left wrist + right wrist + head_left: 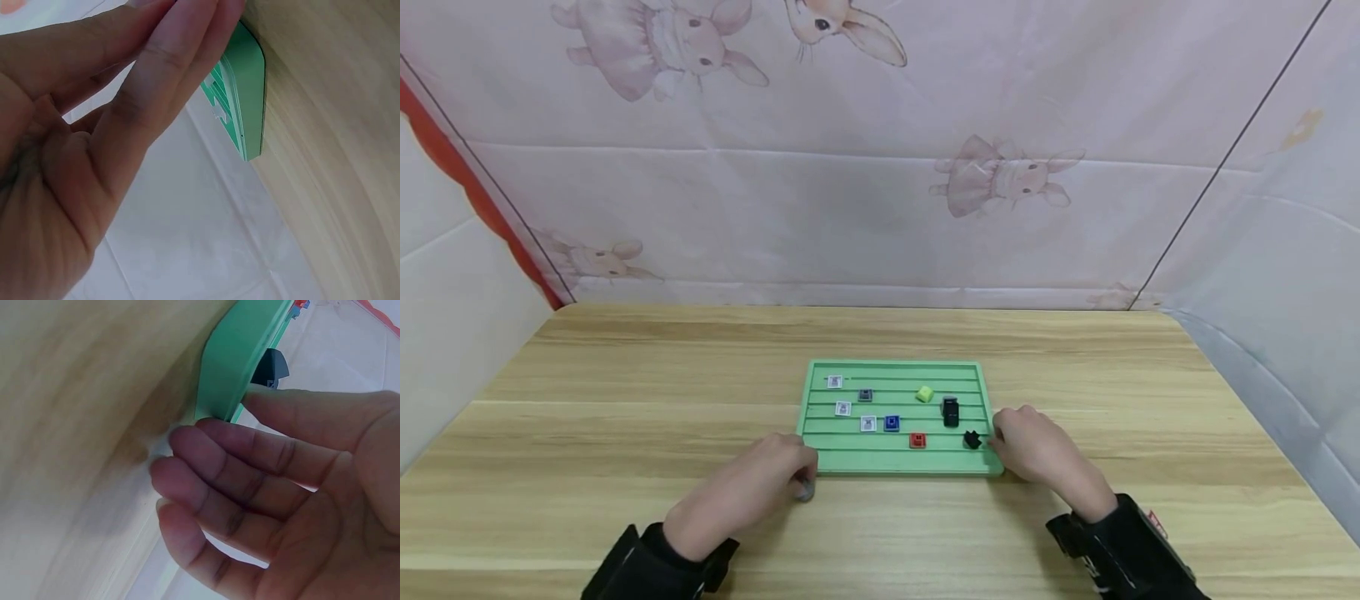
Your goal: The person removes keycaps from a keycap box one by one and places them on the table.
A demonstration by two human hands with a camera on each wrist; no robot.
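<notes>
A green ridged tray (895,463) lies on the table with several small keycap-like pieces on it. My left hand (767,475) grips its left front corner; in the left wrist view, fingers (169,56) overlap the tray's edge, hiding the exact contact. A small grey patch by that hand is too unclear to name. My right hand (1033,446) pinches the right front edge, with its thumb (300,412) at the rim and the other fingers curved beside and below. Near it sit a black piece (972,439) and a taller black piece (951,412).
On the tray also lie a red piece (917,440), a blue piece (891,423), a yellow-green piece (924,393), a dark piece (865,395) and several white ones. The wooden table (625,375) meets a rabbit-print cloth (850,225) at the back.
</notes>
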